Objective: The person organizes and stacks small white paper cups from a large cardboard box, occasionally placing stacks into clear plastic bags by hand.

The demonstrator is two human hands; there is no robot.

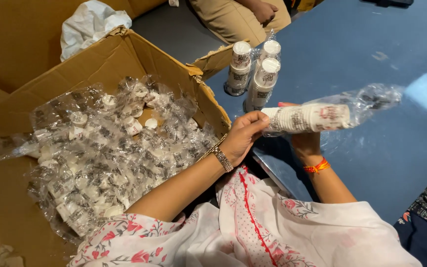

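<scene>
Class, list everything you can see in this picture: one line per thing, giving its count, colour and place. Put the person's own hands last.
cardboard box: one, brown, open, left of the table
wrapped cup stacks in the box: many, white in clear plastic, too jumbled to count
standing cup stacks: about four, white, in clear wrap, upright on the table by the box
held cup stack: one, white, lying sideways in an opened clear wrapper
table: one, blue, right half
crumpled white bag: one, behind the box
seated person: one, tan trousers, top edge
left hand: metal bracelet, fingers at the stack's open end
right hand: orange thread, under the stack
</scene>
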